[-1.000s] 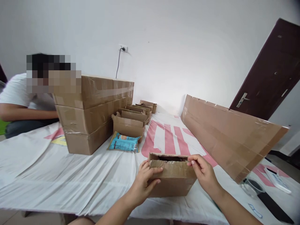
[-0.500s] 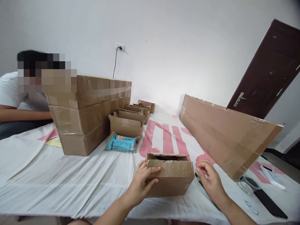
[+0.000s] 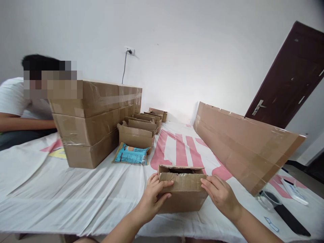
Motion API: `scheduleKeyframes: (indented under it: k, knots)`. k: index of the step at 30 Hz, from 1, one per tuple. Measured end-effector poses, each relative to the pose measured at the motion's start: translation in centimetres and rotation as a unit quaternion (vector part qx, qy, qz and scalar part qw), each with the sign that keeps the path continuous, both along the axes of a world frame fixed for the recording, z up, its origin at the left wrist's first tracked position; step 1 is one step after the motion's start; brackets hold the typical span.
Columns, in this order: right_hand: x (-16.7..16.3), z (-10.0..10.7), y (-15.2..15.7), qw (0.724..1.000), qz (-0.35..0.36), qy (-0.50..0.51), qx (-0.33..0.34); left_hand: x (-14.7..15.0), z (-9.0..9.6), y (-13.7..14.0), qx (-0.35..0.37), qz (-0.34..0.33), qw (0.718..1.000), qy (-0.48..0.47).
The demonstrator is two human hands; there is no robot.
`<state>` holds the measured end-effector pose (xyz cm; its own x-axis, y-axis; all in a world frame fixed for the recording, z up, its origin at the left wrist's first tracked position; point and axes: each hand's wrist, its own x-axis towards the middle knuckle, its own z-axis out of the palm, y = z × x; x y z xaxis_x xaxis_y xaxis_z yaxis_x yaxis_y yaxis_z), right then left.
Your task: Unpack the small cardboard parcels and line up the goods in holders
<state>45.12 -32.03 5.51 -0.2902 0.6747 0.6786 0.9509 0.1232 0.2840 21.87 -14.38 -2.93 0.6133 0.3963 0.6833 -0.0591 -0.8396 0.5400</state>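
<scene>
A small brown cardboard box (image 3: 183, 199) stands on the white cloth in front of me, with a dark gap along its top between the flaps. My left hand (image 3: 155, 194) grips its left end, thumb and fingers on the near face. At the upper right corner, my right hand (image 3: 221, 194) pinches the edge of the near flap; its fingertips partly hide that corner. Beyond the box and to the left lies a blue printed packet (image 3: 131, 154), leaning near a row of open cardboard boxes (image 3: 136, 135). What is inside the small box cannot be made out.
Stacked taped cartons (image 3: 101, 123) rise at the left, and a person in a white sleeve (image 3: 11, 98) sits behind them. A long cardboard panel (image 3: 245, 145) stands at the right. Near it lie a clear cup (image 3: 269, 199), a black strip (image 3: 292, 219) and a white device (image 3: 295, 191).
My right hand has moved left onto the box's right upper corner, closing on the flap and covering the dark green thing beside it. My left hand and the box stay put.
</scene>
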Motion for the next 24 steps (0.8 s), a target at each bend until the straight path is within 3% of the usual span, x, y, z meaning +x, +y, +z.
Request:
scheduleKeyframes:
  k: [5, 12, 17, 24]
  knots:
    - [0.3, 0.0, 0.6, 0.998, -0.017, -0.062, -0.003, -0.1, 0.1, 0.0, 0.01, 0.007, 1.0, -0.002]
    - [0.3, 0.4, 1.3, 0.998, -0.008, -0.07, 0.001, -0.1, 0.4, -0.2, 0.011, 0.007, 1.0, -0.002]
    - [0.3, 1.2, 2.6, 0.998, 0.057, -0.013, -0.022, -0.2, 0.7, -0.2, 0.02, 0.012, 1.0, -0.006]
    - [0.1, 0.0, 3.5, 0.996, 0.026, 0.076, -0.029, -0.2, 0.6, -0.1, 0.016, 0.012, 1.0, -0.011]
